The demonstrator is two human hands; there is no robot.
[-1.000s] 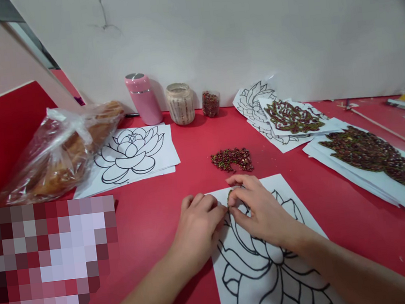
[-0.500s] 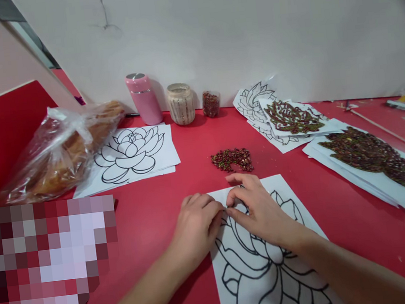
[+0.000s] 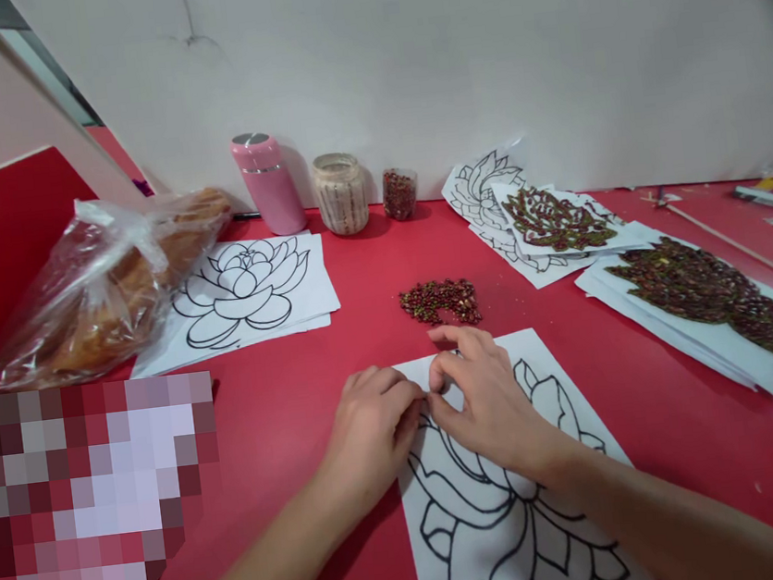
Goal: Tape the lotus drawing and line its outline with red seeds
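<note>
Nearest the camera, a lotus outline sheet (image 3: 517, 517) lies on the red table (image 3: 286, 385), its long axis running away from the person and tipped a little to the right. Both hands meet at its far left corner. The left hand (image 3: 371, 431) rests half on the table and half on the sheet's left edge, fingers curled loosely down; whether it pinches anything cannot be told. The right hand (image 3: 486, 400) lies on the sheet, thumb and forefinger drawn together at the top petal as if nipping something small, though what sits between them is hidden.

Just beyond the sheet, straight ahead of the right hand's knuckles, lies a seed pile (image 3: 440, 301), nearer to the right hand than to the left. Right of the sheet are two seed-covered lotus pictures (image 3: 700, 291) on paper stacks. Left of the sheet lies a stack of blank lotus prints (image 3: 247, 287), and past it a plastic bag (image 3: 99, 285). Far beyond the sheet, against the wall, stand a pink flask (image 3: 267, 182), a glass jar (image 3: 340, 193) and a small seed cup (image 3: 399, 194).
</note>
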